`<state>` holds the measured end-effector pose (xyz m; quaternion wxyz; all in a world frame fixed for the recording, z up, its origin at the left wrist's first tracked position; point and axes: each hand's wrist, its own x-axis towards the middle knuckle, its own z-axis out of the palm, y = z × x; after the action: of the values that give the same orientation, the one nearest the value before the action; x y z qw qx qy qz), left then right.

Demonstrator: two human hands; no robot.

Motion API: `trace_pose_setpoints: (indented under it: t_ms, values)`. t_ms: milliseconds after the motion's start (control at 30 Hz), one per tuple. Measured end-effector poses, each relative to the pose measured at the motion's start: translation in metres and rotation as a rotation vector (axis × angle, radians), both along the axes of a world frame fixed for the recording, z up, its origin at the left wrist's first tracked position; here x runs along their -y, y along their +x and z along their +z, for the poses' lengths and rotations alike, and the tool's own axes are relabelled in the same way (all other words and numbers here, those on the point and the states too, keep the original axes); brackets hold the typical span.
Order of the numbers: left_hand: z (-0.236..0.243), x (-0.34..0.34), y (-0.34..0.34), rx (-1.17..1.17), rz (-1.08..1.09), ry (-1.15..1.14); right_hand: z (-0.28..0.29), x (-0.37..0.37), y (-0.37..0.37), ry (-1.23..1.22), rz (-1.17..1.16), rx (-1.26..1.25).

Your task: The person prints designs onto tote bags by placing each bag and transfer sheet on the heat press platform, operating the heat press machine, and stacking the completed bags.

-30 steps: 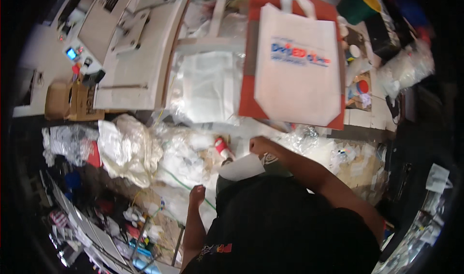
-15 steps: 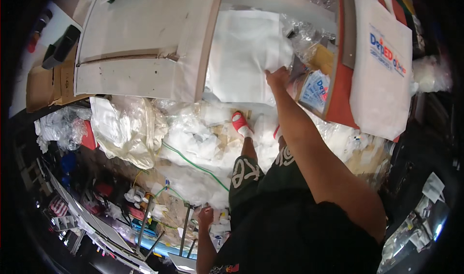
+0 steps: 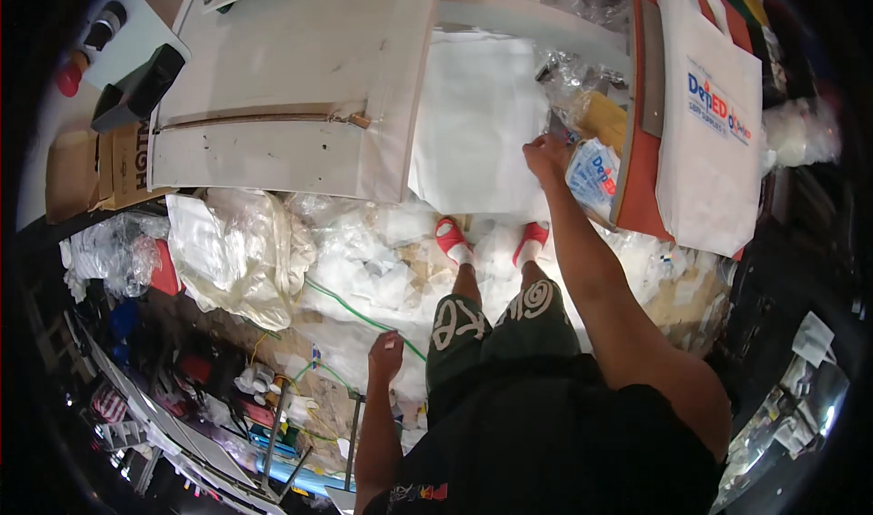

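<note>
A flat white fabric bag [image 3: 477, 120] spreads across the gap between the white machine table and the red-sided compartment, its lower part hanging over the front edge. My right hand [image 3: 547, 159] is closed on the bag's right edge, fingers bent in over it. To the right of that hand, white bags with blue and red print [image 3: 593, 177] sit folded inside the compartment. Down at my left side, my left hand [image 3: 386, 356] hangs over the floor, its fingers curled in, with nothing visible in it.
A white machine table [image 3: 282, 88] stands at the left, with a cardboard box [image 3: 123, 165] beside it. Printed white bags [image 3: 709, 133] hang on the red panel [image 3: 644, 179] at right. Plastic wrap [image 3: 245, 251] and a green cord [image 3: 350, 308] lie on the littered floor.
My right hand has shifted slightly right and down along with the white bag. My left hand has risen forward from beside the metal frame. The view has shifted slightly.
</note>
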<state>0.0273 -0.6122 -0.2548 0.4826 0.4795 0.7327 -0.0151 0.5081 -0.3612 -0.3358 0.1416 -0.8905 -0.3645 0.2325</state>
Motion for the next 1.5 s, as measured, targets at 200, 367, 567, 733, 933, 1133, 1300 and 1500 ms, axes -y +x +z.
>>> trace_pose_setpoints:
  t_ms: [200, 367, 567, 733, 933, 1133, 1300, 1500]
  values:
    - [-0.004, -0.093, 0.096, 0.635, 0.687, -0.378, 0.122, 0.107, -0.029, 0.234, -0.124, -0.729]
    - [-0.01, -0.114, 0.12, 1.128, 0.602, -0.556, 0.18, 0.188, -0.006, 0.46, 0.309, -0.669]
    - [0.224, -0.169, 0.187, 0.977, 0.084, 0.121, 0.335, 0.222, 0.049, 0.253, -0.119, -1.011]
    - [0.347, -0.257, 0.288, 0.463, -0.532, 0.84, 0.412, 0.174, 0.141, 0.704, -0.011, -0.628]
    - [0.467, -0.252, 0.421, 0.662, -0.282, 1.969, 0.562, 0.18, 0.196, 1.749, 0.043, 0.178]
    - [0.284, -0.281, 0.522, 0.092, -0.737, 1.129, 0.418, 0.15, 0.31, 0.632, 0.035, 0.243]
    - [0.209, -0.233, 0.558, -0.105, -0.716, 0.959, 0.284, 0.163, 0.342, 0.602, 0.167, 0.316]
    - [0.211, -0.212, 0.556, -0.117, -0.645, 0.941, 0.272, 0.178, 0.343, 0.652, 0.189, 0.372]
